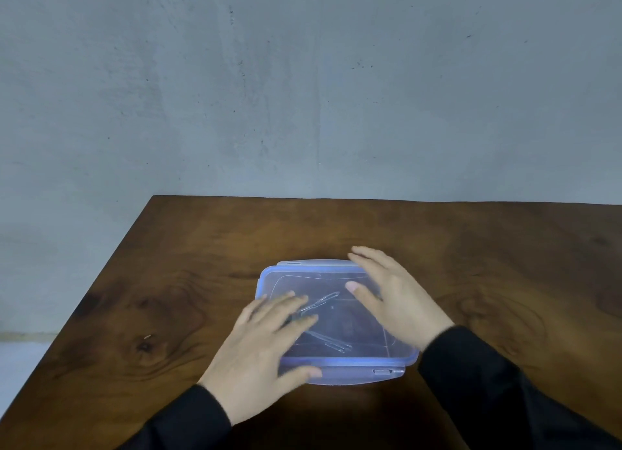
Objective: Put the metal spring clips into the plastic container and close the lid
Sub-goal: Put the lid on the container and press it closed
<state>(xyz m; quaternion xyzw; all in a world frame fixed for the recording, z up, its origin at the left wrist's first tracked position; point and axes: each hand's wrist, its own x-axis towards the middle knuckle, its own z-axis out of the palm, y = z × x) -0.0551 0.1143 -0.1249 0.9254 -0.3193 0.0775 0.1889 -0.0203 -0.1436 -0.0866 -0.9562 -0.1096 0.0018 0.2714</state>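
A clear plastic container (350, 365) with a blue-rimmed lid (296, 278) on top sits in the middle of the wooden table. Through the lid I see metal spring clips (321, 303) lying inside, with another clip (331, 343) nearer the front. My left hand (266, 345) lies flat on the lid's left side, fingers spread, thumb at the front edge. My right hand (393, 301) rests flat over the lid's right side, fingers reaching the far edge. The front latch flap (356, 375) sticks out toward me.
The brown wooden table (168, 298) has its left edge running diagonally and its far edge against a grey wall (303, 96). Black sleeves cover both forearms at the bottom of the view.
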